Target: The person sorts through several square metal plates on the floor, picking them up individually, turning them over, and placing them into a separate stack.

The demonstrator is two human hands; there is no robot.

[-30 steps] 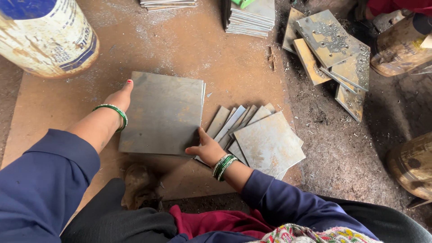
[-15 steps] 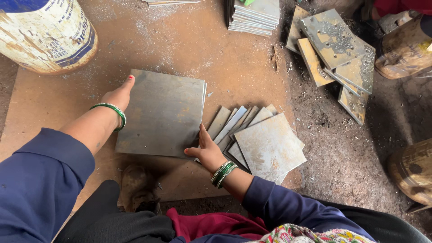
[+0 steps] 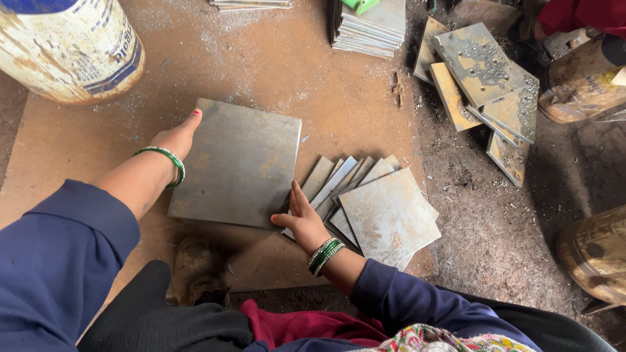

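Note:
A large square grey metal plate (image 3: 238, 163) lies flat on a brown board (image 3: 274, 72) on the floor. My left hand (image 3: 176, 137) grips its far left edge, fingers over the corner. My right hand (image 3: 301, 221) holds the plate's near right corner, thumb along the edge. Just right of it lies a fanned pile of smaller square metal plates (image 3: 381, 212), touching my right hand's side. Green bangles sit on both wrists.
A worn white and blue drum (image 3: 68, 45) stands at the top left. Stacked metal sheets (image 3: 368, 26) lie at the top middle. Rusty drilled plates (image 3: 486, 85) lean at the top right. Rusty drums (image 3: 596, 254) stand at the right. Metal filings cover the ground.
The large plate has shifted slightly away and to the left under both hands. Both hands keep their grip on its edges.

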